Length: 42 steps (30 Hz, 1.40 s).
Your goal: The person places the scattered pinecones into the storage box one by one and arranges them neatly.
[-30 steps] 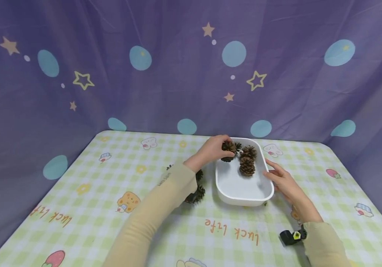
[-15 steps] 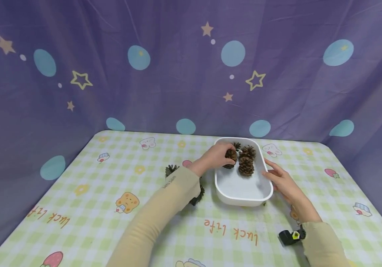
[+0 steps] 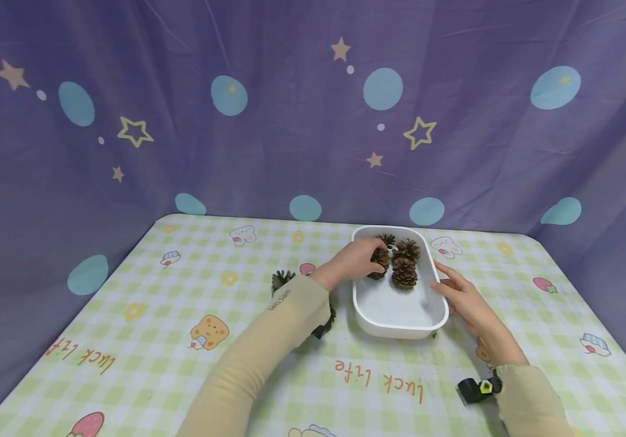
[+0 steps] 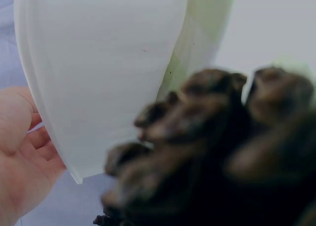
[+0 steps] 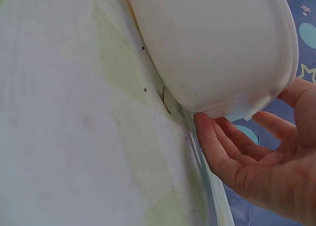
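1. Head view: left hand is pinching a pine cone inside the white tub between both hands.
2. Right hand, fingers extended, is bracing its outer wall; releasing gently should be preventing rolling.

The left hand grips a brown pine cone inside a white tub with rounded corners. Beside it, brown cones with spread scales sit in a row near the right wall, which the right hand touches. Darker cones, partly hidden, lie left of the tub on the tabletop.
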Motion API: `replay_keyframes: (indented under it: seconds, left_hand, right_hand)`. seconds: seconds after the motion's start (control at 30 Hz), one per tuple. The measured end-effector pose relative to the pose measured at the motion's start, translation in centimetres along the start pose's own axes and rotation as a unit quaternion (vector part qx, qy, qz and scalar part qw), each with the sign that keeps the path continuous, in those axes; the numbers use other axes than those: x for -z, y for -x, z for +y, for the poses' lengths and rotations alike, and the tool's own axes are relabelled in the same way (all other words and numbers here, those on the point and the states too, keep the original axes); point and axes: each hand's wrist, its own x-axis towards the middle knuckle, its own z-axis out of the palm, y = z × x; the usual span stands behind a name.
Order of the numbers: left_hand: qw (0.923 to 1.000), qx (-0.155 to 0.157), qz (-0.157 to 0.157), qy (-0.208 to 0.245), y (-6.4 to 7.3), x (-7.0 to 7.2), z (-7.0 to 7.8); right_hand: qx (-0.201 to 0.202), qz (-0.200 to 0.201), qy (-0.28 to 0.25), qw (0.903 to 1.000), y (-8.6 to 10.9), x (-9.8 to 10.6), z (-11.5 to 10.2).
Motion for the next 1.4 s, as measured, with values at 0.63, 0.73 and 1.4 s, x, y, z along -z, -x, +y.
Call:
replay_keyframes:
  seconds: [0.63, 0.73, 1.4]
  left_hand:
    - [0.9999, -0.004, -0.009, -0.001, 0.14, 0.01, -0.17]
    - [0.9999, -0.006, -0.013, 0.004, 0.22, 0.05, -0.08]
    - [0.9984, -0.038, -0.037, -0.019, 0.61, 0.48, -0.37]
  right_hand:
    - [-0.003, 0.001, -0.001, 1.0000, 0.01, -0.10, 0.05]
    - [-0.003, 0.001, -0.001, 1.0000, -0.01, -0.08, 0.06]
    - [0.000, -0.002, -0.005, 1.0000, 0.00, -0.03, 0.02]
